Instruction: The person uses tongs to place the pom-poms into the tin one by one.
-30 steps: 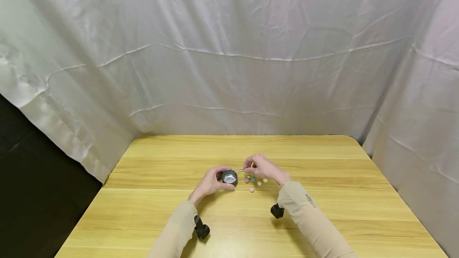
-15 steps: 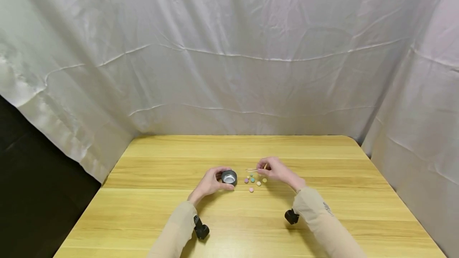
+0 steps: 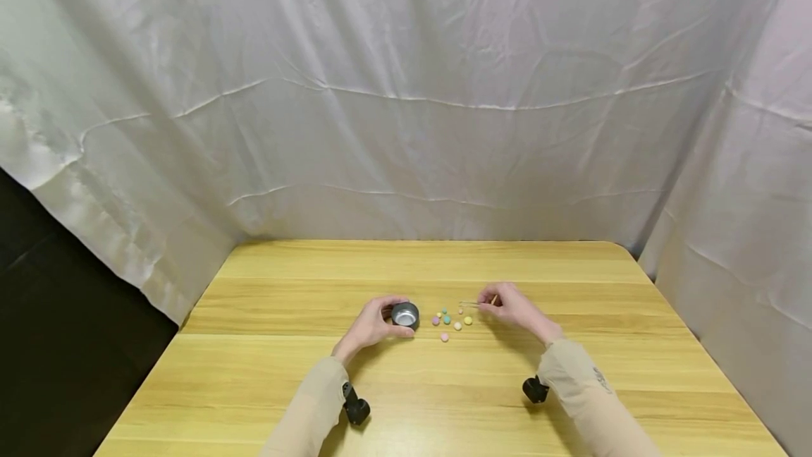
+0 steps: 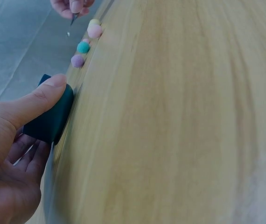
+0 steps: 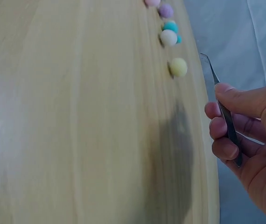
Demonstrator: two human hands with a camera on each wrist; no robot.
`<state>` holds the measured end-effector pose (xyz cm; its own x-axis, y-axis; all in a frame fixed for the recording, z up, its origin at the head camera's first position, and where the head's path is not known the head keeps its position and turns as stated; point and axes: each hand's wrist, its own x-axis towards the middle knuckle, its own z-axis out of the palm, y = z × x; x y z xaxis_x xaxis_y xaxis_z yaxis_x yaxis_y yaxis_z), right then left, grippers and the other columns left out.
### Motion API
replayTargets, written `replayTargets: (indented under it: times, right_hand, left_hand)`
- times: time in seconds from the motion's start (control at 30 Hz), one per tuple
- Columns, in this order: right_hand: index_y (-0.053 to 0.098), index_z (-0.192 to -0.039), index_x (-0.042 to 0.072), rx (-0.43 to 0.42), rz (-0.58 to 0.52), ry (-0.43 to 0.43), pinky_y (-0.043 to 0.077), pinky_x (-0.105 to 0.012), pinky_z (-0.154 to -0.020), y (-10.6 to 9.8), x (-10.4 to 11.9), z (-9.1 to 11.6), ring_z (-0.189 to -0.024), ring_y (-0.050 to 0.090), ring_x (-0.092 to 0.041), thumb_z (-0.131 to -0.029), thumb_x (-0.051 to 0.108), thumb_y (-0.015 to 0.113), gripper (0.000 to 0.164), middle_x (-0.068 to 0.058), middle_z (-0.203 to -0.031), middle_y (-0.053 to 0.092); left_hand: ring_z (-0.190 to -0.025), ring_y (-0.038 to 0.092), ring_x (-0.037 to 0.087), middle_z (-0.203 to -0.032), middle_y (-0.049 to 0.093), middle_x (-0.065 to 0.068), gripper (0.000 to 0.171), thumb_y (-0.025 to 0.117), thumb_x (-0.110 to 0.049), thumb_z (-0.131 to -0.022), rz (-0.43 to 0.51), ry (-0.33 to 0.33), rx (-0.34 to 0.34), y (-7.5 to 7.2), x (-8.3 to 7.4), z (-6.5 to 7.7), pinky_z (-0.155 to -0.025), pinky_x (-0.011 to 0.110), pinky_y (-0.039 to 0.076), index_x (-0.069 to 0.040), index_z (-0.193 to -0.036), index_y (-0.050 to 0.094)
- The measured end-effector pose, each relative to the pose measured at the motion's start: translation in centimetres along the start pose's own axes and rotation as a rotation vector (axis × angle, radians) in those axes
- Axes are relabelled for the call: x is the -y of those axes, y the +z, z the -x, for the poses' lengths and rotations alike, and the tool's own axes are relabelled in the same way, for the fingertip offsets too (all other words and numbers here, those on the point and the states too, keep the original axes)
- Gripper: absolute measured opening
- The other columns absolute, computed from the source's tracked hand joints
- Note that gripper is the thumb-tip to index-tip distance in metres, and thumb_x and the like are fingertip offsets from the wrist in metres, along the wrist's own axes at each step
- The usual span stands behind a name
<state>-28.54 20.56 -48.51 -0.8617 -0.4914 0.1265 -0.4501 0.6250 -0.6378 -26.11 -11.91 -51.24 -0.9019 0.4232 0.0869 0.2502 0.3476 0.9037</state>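
My left hand grips a small dark bowl with a silvery inside, thumb on the near side and fingers round the far side. The left wrist view shows the thumb pressed along the bowl's outer wall. To the right, my right hand pinches bent-tip metal tweezers between thumb and fingers. The tips point left, close by a small pink ball. Several balls lie between bowl and tweezers, among them a purple ball, a teal ball and a yellow ball.
A white ball and a pink ball lie on the near side of the group. The wooden table reaches back to a pale hanging curtain. Black cameras are strapped at both wrists.
My right hand has moved right with the tweezers, away from over the bowl to the right side of the balls. My left hand has stayed on the bowl.
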Motion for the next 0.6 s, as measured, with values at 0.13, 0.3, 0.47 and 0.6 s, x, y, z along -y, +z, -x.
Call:
replayTargets:
  times: [0.13,0.3,0.47,0.6]
  right_hand:
    - [0.071,-0.089,-0.002,-0.001,0.018,-0.009,0.047,-0.017,-0.055,0.01,-0.32,0.27,-0.064,0.055,-0.006,-0.093,0.003,0.068,0.007,-0.013,-0.079,0.069]
    - [0.071,-0.088,0.0,-0.002,0.036,-0.007,0.047,-0.017,-0.057,0.18,-0.64,0.28,-0.066,0.054,-0.003,-0.093,0.004,0.068,0.007,-0.009,-0.079,0.07]
    - [0.071,-0.088,0.002,0.009,0.044,0.011,0.048,-0.017,-0.057,0.39,-0.85,0.18,-0.066,0.054,-0.002,-0.094,0.005,0.067,0.008,-0.008,-0.079,0.07]
    - [0.072,-0.088,0.003,0.012,0.05,0.026,0.048,-0.017,-0.058,0.4,-0.85,0.18,-0.067,0.054,-0.003,-0.094,0.006,0.067,0.008,-0.006,-0.08,0.07]
  left_hand:
    - [-0.117,0.063,0.042,-0.129,0.064,0.026,0.061,0.084,-0.003,-0.08,0.017,0.01,0.001,-0.03,-0.18,0.12,-0.104,0.053,0.052,0.006,-0.134,0.058]
    - [-0.117,0.063,0.043,-0.129,0.063,0.028,0.06,0.083,-0.001,-0.079,0.031,0.011,-0.006,0.01,-0.27,0.16,-0.104,0.055,0.051,0.007,-0.133,0.058]
    - [-0.116,0.065,0.04,-0.127,0.065,0.024,0.059,0.085,-0.003,-0.079,0.013,0.003,-0.008,0.02,-0.2,0.06,-0.103,0.052,0.053,0.004,-0.132,0.06]
    - [-0.116,0.065,0.038,-0.127,0.066,0.023,0.059,0.085,-0.004,-0.078,0.007,-0.003,-0.008,0.08,-0.08,-0.01,-0.104,0.049,0.053,0.003,-0.131,0.06]
